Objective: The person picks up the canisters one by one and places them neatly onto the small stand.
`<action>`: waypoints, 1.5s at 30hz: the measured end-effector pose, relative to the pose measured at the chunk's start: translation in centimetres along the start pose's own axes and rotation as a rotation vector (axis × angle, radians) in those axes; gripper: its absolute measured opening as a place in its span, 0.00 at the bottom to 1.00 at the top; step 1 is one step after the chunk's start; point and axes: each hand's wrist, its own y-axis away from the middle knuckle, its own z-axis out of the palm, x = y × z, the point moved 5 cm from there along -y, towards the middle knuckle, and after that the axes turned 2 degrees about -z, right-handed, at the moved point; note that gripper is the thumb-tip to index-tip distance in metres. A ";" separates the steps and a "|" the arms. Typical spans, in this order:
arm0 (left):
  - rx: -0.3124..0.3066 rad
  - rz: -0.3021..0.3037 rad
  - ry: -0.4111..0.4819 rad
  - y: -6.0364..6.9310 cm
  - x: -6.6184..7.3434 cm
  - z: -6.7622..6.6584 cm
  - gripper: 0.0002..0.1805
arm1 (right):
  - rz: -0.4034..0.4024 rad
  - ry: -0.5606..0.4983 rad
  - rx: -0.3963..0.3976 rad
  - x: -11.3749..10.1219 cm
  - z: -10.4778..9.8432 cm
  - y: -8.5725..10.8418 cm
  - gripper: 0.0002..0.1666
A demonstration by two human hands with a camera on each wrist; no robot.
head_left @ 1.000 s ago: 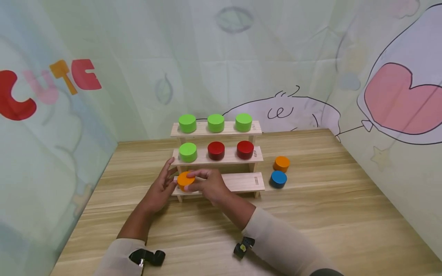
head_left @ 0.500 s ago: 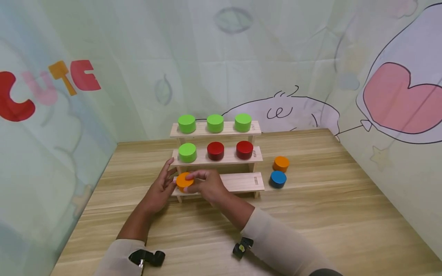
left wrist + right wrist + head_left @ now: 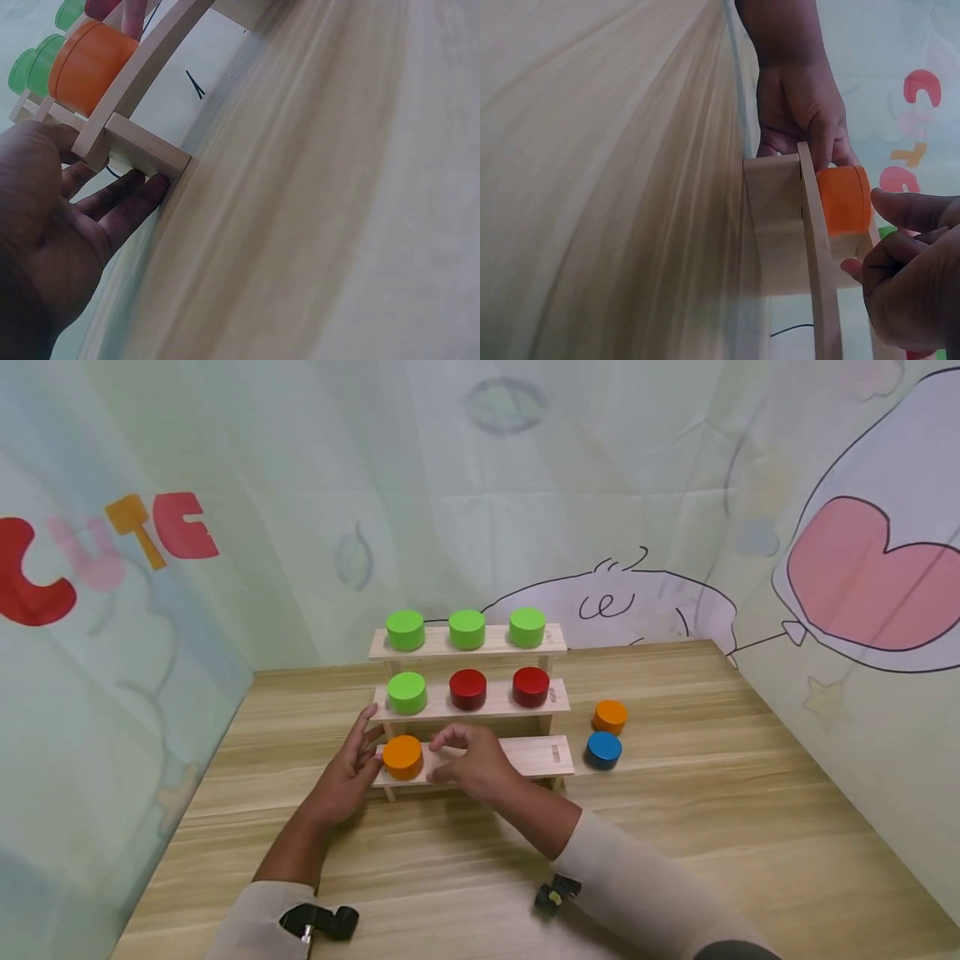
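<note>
A three-tier wooden stand [image 3: 536, 758] holds round, flat-topped blocks. On the left end of its bottom tier sits an orange round block [image 3: 402, 757]. My right hand [image 3: 476, 766] is just right of that block, thumb and index finger parted, holding nothing. At the stand's left side, my left hand [image 3: 347, 781] rests with fairly straight fingers against it; in the left wrist view, its fingers [image 3: 135, 212] touch the bottom tier's leg and its thumb lies by the board's end. The middle tier carries a green block [image 3: 407, 693] and two red ones [image 3: 468, 689]. Three green blocks [image 3: 467, 630] line the top tier.
On the wooden table [image 3: 712, 793], right of the stand, lie a second orange block [image 3: 610, 717] and a blue block [image 3: 603, 750], close together. A printed curtain [image 3: 480, 510] hangs behind and at both sides.
My right hand has let go of the orange block on the bottom tier and moved slightly right. The block stays at the left end. My left hand keeps its place.
</note>
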 end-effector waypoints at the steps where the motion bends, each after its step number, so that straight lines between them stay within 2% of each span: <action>1: 0.002 -0.005 -0.001 0.0 0.0 0.0 0.45 | -0.018 0.014 -0.003 0.0 -0.3 0.1 0.19; 7: -0.001 -0.020 0.004 -0.1 -0.1 0.1 0.45 | -0.139 0.110 -0.009 -0.3 -2.5 1.3 0.17; 13: 0.000 -0.029 -0.009 0.0 -0.2 0.1 0.45 | -0.185 0.227 -0.021 -0.6 -4.4 2.7 0.14; 17: 0.004 -0.019 -0.010 0.1 -0.2 -0.1 0.45 | -0.236 0.340 -0.033 -0.8 -5.5 3.4 0.13; 24: -0.001 -0.022 -0.002 0.1 -0.2 0.2 0.45 | -0.314 0.492 -0.079 0.8 -7.8 4.5 0.12; 26: -0.001 -0.025 -0.005 0.0 -0.3 0.2 0.45 | -0.377 0.542 -0.078 1.2 -8.8 4.8 0.12; 32: 0.004 -0.027 -0.014 0.0 -0.4 0.0 0.45 | -0.640 0.678 -0.088 2.4 -12.0 6.0 0.07; 37: 0.003 -0.024 -0.015 0.0 -0.3 -0.1 0.45 | -0.753 0.681 -0.080 2.7 -15.0 6.5 0.08; 40: 0.003 -0.028 -0.013 0.0 -0.2 0.0 0.46 | -0.757 0.683 -0.052 2.6 -16.9 6.3 0.07; 45: 0.004 -0.036 -0.012 0.1 0.0 0.0 0.46 | -0.622 0.669 0.005 2.9 -20.2 5.1 0.06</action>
